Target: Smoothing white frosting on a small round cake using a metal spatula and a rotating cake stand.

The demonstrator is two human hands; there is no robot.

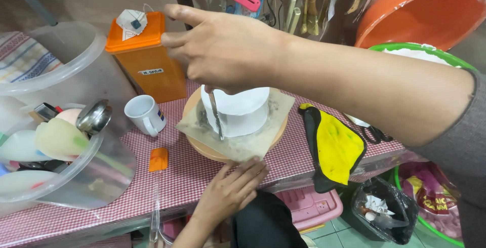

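Right hand [223, 45] comes in from the right, fingers pinched shut on a thin metal spatula [215, 115], blade held upright and flat against the left side of the cake [238, 110] so it can scrape the wall smooth. Left hand [234, 190] rests fingers spread on the near edge of the paper [238, 147], seemingly to steady or turn the round wooden turntable [212, 151] beneath. The cake sits mid-surface, a short white cylinder with matte icing. Checked cloth [167, 182] covers the surface. Left: a white mug [146, 114], an orange tub [147, 60], clear bowls [61, 126] of tools. Right: a yellow-and-black mitt [334, 147].
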